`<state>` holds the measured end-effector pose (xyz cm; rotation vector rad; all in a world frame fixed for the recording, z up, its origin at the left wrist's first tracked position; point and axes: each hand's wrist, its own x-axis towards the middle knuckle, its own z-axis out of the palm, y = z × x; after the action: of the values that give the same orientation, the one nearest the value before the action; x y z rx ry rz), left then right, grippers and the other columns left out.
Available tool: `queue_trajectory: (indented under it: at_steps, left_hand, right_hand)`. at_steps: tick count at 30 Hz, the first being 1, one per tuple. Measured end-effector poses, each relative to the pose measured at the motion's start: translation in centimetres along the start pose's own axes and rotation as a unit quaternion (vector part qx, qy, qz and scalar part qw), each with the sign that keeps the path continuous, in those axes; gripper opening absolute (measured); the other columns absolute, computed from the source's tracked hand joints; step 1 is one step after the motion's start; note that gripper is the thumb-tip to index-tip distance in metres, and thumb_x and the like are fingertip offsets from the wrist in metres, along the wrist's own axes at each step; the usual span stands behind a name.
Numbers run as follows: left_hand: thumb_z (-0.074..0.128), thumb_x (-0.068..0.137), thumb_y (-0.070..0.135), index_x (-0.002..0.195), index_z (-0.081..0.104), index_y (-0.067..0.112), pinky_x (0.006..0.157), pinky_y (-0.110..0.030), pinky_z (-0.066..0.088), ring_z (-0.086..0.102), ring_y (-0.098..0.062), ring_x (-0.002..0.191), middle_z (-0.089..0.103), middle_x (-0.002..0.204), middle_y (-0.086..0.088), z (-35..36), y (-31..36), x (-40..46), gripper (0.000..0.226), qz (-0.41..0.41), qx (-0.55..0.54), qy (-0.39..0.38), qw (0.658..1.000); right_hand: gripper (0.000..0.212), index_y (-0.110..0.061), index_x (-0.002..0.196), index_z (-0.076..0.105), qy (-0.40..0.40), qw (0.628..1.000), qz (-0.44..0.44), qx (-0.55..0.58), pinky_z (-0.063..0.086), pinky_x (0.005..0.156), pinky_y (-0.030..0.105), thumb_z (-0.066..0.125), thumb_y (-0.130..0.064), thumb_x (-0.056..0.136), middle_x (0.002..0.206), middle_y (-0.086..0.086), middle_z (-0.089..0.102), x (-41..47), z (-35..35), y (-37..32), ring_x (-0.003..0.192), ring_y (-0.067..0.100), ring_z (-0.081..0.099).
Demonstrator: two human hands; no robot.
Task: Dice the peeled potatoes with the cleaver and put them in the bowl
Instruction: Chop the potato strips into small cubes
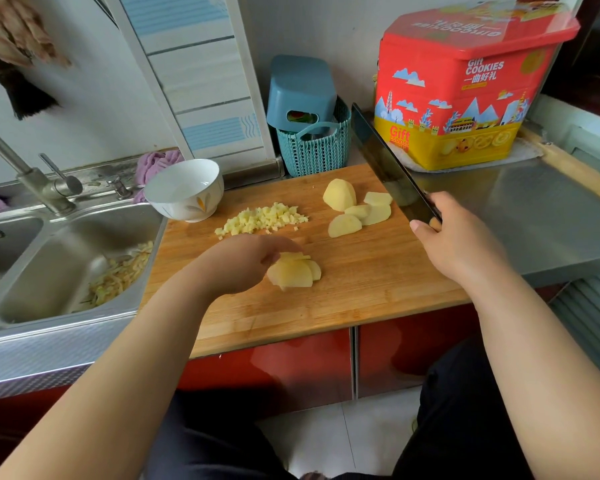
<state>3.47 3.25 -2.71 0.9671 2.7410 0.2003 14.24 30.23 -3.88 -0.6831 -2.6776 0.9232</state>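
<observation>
wooden cutting board point(343, 306), lying on the tabletop point(534, 216) just right of the steel sink point(49, 271). left hand point(243, 261), fingers curled down onto a fanned stack of potato slices point(297, 271) at the middle of the board, touching its upper edge. right hand point(454, 240), wrapped round the handle of the cleaver point(388, 168), which is raised clear of the board with the dark blade pointing up and away toward the back wall. pile of diced potato point(264, 218), at the far left part of the board. white bowl point(184, 188), with a leaf motif, at the far left corner of the board, just beside the dice; inside looks white, contents cannot be told. uncut potato piece point(340, 194) with several loose slices point(361, 214) overlapping beside it, far right part of the board, below the blade. potato peelings point(122, 271) in the sink basin. teal woven basket point(312, 147) with an upturned blue container on it, behind the board. red and yellow cookie tin point(465, 88) at the back right of the tabletop.
</observation>
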Motion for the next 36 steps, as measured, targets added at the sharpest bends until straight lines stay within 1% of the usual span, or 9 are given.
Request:
queue_trajectory:
  at_steps: [8, 12, 15, 19, 22, 24, 27, 32, 36]
  left_hand:
    - [0.047, 0.1, 0.017, 0.12, 0.042, 0.042, 0.077, -0.034, 0.054, 0.06, -0.01, 0.089, 0.066, 0.109, 0.008, -0.2, 0.9, -0.3, 0.032, 0.011, 0.038, 0.007, 0.999]
    - [0.044, 0.099, 0.006, 0.125, 0.044, 0.041, 0.053, -0.023, 0.037, 0.046, 0.001, 0.064, 0.049, 0.071, 0.014, 0.1, 1.0, 0.0, 0.044, 0.01, 0.068, 0.027, 0.997]
    - [0.044, 0.094, -0.002, 0.129, 0.045, 0.046, 0.053, -0.021, 0.034, 0.047, -0.003, 0.068, 0.055, 0.086, 0.015, 0.4, 1.1, 0.0, 0.059, 0.018, 0.08, 0.034, 0.996]
    - [0.044, 0.092, -0.002, 0.132, 0.055, 0.041, 0.081, -0.032, 0.05, 0.059, -0.016, 0.099, 0.064, 0.12, 0.005, 1.2, 0.6, 0.2, 0.06, 0.048, 0.086, 0.061, 0.993]
    - [0.04, 0.097, 0.002, 0.134, 0.057, 0.032, 0.095, -0.026, 0.044, 0.055, -0.016, 0.12, 0.058, 0.135, 0.003, 1.1, 0.5, 0.1, 0.05, 0.024, 0.051, 0.076, 0.996]
    - [0.036, 0.096, -0.002, 0.139, 0.05, 0.035, 0.097, -0.028, 0.043, 0.051, -0.016, 0.127, 0.052, 0.143, 0.004, 0.6, 0.3, 0.0, 0.059, -0.019, 0.031, 0.044, 0.998]
    - [0.037, 0.093, -0.005, 0.141, 0.045, 0.04, 0.084, -0.027, 0.047, 0.057, -0.017, 0.114, 0.058, 0.135, 0.001, -0.7, 0.0, -0.1, 0.067, -0.065, 0.019, 0.052, 0.996]
    - [0.062, 0.092, 0.012, 0.121, 0.065, 0.031, 0.079, -0.026, 0.046, 0.056, -0.01, 0.091, 0.065, 0.112, 0.006, -2.3, -0.4, -0.1, 0.034, -0.02, -0.011, 0.175, 0.984]
    - [0.057, 0.095, 0.031, 0.114, 0.064, 0.028, 0.083, -0.033, 0.049, 0.057, -0.014, 0.092, 0.054, 0.11, 0.006, -3.2, -0.2, 0.1, 0.02, 0.006, 0.028, 0.118, 0.993]
  right_hand:
    - [0.047, -0.03, 0.144, 0.036, -0.011, 1.0, 0.0, -0.014, 0.046, 0.08, 0.039, 0.052, -0.034, 0.099, 0.136, 0.004, 0.055, -0.3, 0.2, -0.1, 0.12, 0.027, 0.055]
    - [0.048, -0.031, 0.143, 0.036, -0.02, 1.0, 0.002, -0.017, 0.045, 0.079, 0.038, 0.053, -0.036, 0.099, 0.138, 0.001, 0.054, -0.5, 0.4, -0.2, 0.119, 0.026, 0.055]
    - [0.047, -0.031, 0.142, 0.037, -0.019, 1.0, -0.001, -0.017, 0.048, 0.08, 0.039, 0.054, -0.037, 0.098, 0.141, 0.001, 0.05, -0.6, 0.7, -0.2, 0.117, 0.026, 0.057]
    - [0.047, -0.031, 0.142, 0.037, -0.017, 1.0, 0.001, -0.021, 0.045, 0.076, 0.037, 0.053, -0.037, 0.098, 0.142, 0.001, 0.048, -0.6, 0.9, -0.1, 0.116, 0.027, 0.056]
    - [0.047, -0.031, 0.142, 0.036, -0.013, 1.0, 0.003, -0.002, 0.05, 0.081, 0.04, 0.053, -0.037, 0.098, 0.142, 0.001, 0.049, -0.5, 0.8, 0.0, 0.119, 0.026, 0.056]
    - [0.048, -0.03, 0.143, 0.036, -0.013, 1.0, 0.005, 0.01, 0.049, 0.082, 0.041, 0.053, -0.036, 0.098, 0.141, 0.002, 0.05, -0.4, 0.7, 0.1, 0.12, 0.025, 0.055]
    - [0.048, -0.03, 0.143, 0.037, -0.011, 0.999, 0.012, 0.028, 0.049, 0.082, 0.04, 0.053, -0.037, 0.098, 0.139, 0.003, 0.053, -0.2, 0.6, 0.2, 0.12, 0.026, 0.056]
    - [0.048, -0.03, 0.143, 0.037, -0.011, 0.999, 0.013, 0.033, 0.049, 0.083, 0.042, 0.053, -0.037, 0.099, 0.138, 0.004, 0.053, -0.3, 0.4, 0.3, 0.12, 0.027, 0.055]
    - [0.049, -0.03, 0.144, 0.036, -0.012, 0.999, 0.011, 0.034, 0.049, 0.085, 0.043, 0.052, -0.037, 0.099, 0.141, 0.003, 0.052, -0.4, 0.5, 0.3, 0.122, 0.026, 0.054]
